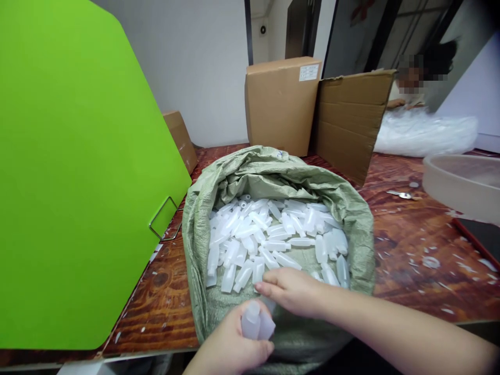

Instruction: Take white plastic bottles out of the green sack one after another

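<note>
A red-brown wood-grain table (410, 245) with a glossy top carries a green woven sack (361, 239), its mouth rolled open, full of loose small translucent plastic bottles (250, 229). White scraps (430, 261) litter the wood to the right, near a metal key (405, 195) and a frosted round tub (449, 190). A bright green board (78, 172) stands along the left side, a wire bracket (150, 226) at its edge. At the back, a labelled cardboard box (281, 109) and an upright brown cardboard panel (351, 114) stand before a pale wall (187, 62); beyond the panel, a person's hand (397, 103) shows above bunched plastic film (425, 133). At the sack's near edge, the left hand (232, 338) is closed around held bottles (250, 320); the right hand (292, 291) is just beside it, fingers bent over a translucent piece, and whether it grips that I cannot tell.
</note>
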`<state>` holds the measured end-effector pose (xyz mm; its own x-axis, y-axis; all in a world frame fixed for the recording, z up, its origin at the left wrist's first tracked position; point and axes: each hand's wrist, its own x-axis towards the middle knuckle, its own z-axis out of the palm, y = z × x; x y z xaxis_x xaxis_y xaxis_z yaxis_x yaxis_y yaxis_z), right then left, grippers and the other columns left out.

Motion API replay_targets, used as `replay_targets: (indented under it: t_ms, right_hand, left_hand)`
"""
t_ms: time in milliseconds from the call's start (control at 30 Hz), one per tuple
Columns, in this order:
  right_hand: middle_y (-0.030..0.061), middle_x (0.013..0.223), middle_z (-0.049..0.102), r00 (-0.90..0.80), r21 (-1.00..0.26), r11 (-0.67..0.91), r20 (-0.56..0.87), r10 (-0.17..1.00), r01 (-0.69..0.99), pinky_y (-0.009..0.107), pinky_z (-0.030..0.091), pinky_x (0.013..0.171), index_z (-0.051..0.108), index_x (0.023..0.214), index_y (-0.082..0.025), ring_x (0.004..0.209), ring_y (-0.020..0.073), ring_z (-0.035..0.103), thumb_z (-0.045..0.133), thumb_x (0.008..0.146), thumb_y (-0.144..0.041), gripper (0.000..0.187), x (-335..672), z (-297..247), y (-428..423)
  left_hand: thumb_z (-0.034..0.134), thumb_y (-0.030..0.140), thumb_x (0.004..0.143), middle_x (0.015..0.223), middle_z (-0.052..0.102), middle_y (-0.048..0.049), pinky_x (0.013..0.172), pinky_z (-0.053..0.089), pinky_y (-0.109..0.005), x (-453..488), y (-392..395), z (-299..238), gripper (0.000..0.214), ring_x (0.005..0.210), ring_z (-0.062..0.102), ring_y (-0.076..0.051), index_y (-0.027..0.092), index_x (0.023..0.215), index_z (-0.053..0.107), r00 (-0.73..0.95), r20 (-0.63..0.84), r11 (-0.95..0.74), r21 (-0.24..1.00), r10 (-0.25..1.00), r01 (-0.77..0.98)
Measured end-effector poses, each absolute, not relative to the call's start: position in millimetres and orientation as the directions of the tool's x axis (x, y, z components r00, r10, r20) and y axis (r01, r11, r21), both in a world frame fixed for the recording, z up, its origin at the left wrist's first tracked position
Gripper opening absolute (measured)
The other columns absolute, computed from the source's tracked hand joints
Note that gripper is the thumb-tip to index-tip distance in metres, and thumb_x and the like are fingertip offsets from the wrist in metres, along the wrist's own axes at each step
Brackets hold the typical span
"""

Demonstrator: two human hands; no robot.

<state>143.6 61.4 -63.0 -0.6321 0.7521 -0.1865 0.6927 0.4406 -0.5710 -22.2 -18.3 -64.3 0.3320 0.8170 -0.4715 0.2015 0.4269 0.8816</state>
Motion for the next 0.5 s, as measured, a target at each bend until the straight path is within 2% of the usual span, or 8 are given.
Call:
replay_targets:
  t_ms: [100,167,200,333,500]
  right_hand:
    - [0.0041,0.093,0.065,-0.519,-0.469,0.41,-0.126,0.846,0.783,0.022,0.043,0.07,0.059,0.095,-0.019,0.082,0.0133,0.059,0.02,0.096,-0.045,0.047,148,-52,114]
    - [0.013,0.105,0.061,-0.387,-0.359,0.325,-0.114,0.915,0.875,0.033,0.043,0.082,0.06,0.097,-0.012,0.096,0.0201,0.057,0.027,0.097,-0.038,0.041,150,-51,156]
    - [0.0136,0.108,0.059,-0.333,-0.312,0.282,-0.122,0.935,0.907,0.037,0.043,0.085,0.06,0.098,-0.011,0.098,0.0212,0.056,0.034,0.095,-0.036,0.035,150,-52,174]
    - [0.0078,0.11,0.059,-0.225,-0.192,0.186,-0.206,0.953,0.964,0.042,0.047,0.085,0.058,0.104,-0.015,0.097,0.0199,0.058,0.053,0.088,-0.034,0.026,140,-65,220]
    - [0.0087,0.113,0.058,-0.196,-0.136,0.166,-0.257,0.946,0.977,0.042,0.048,0.086,0.058,0.107,-0.014,0.1,0.0208,0.057,0.055,0.088,-0.032,0.027,120,-78,232]
  left_hand:
    - [0.064,0.024,0.056,0.063,0.038,0.005,0.054,0.027,-0.023,-24,-15,-67,0.025,0.058,0.034,-0.01,0.017,0.074,0.047,0.281,-0.394,0.362,0.919,0.875,0.159]
    - [0.064,0.023,0.057,0.064,0.038,0.005,0.053,0.026,-0.023,-23,-15,-69,0.026,0.058,0.033,-0.009,0.017,0.076,0.048,0.257,-0.361,0.335,0.932,0.896,0.139]
    - [0.063,0.021,0.058,0.064,0.038,0.0052,0.054,0.027,-0.023,-23,-16,-70,0.026,0.058,0.033,-0.009,0.016,0.078,0.048,0.245,-0.354,0.329,0.934,0.903,0.137]
    - [0.059,0.012,0.058,0.066,0.039,0.0067,0.053,0.027,-0.022,-21,-22,-75,0.034,0.056,0.034,-0.008,0.017,0.089,0.046,0.18,-0.372,0.35,0.926,0.91,0.144]
    - [0.058,0.005,0.057,0.067,0.045,0.0066,0.056,0.033,-0.022,-22,-30,-83,0.048,0.058,0.042,-0.009,0.017,0.102,0.045,0.1,-0.424,0.402,0.898,0.9,0.18]
